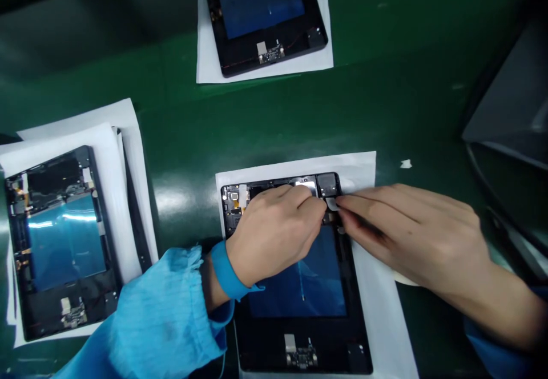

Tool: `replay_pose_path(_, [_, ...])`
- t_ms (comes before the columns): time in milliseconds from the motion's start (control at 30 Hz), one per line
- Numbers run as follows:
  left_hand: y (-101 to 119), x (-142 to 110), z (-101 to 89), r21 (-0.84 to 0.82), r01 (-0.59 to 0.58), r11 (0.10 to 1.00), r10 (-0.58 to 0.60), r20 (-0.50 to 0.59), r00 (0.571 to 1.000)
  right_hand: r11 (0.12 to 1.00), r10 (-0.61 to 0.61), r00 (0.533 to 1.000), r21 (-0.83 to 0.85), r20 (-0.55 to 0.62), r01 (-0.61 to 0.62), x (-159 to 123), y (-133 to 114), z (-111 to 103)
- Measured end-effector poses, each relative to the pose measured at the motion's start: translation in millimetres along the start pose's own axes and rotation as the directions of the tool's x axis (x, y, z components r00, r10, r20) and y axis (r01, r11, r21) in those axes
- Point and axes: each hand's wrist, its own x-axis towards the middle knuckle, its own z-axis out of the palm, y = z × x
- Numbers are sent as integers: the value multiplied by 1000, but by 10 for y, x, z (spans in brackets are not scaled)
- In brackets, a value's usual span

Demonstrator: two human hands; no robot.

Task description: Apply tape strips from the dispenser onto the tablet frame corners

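Centrally, in the lower half of the frame, an opened tablet [317, 282] lies on a white sheet [379, 305], its blue inner panel facing up and a small circuit board [302, 358] near its bottom edge. Both of the person's hands meet over the tablet's upper right corner. The left hand [276, 230] reaches across from the lower left, its fingers curled in close together with the tips turned away, so I cannot tell whether they grip anything. The right hand [422, 239] comes in from the right edge, thumb and fingers drawn narrow, their tips at a small pale tab [333, 204] just below a black square part [327, 184]; whether they pinch the tab or only touch it, I cannot tell. A blue band [231, 270] circles the left wrist above a light blue sleeve [158, 310]. At the left of the frame, a second opened tablet [66, 242] rests tilted on stacked white sheets [124, 117], and at the top centre a third tablet [263, 5], cut off by the frame, sits on white paper [209, 62]. All lie on a glossy green tabletop [184, 128], where a white scrap [406, 164] lies just above the right hand.
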Motion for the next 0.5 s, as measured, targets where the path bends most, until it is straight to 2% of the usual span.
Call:
replay_pose_path(167, [6,6,-7,-7,6,1000,-6,-6,1000,1000,-11,1000,-7,15,11,5,-7,-18])
replay_pose_path(367, [11,12,-4,-15,4,1000,-5,-29,1000,998,56,998,-21,26,-55,29,-39,0])
replay_pose_path(500, [9,16,-1,-18,8,1000,-8,-35,999,998,56,997,-12,53,-55,44,-58,-13])
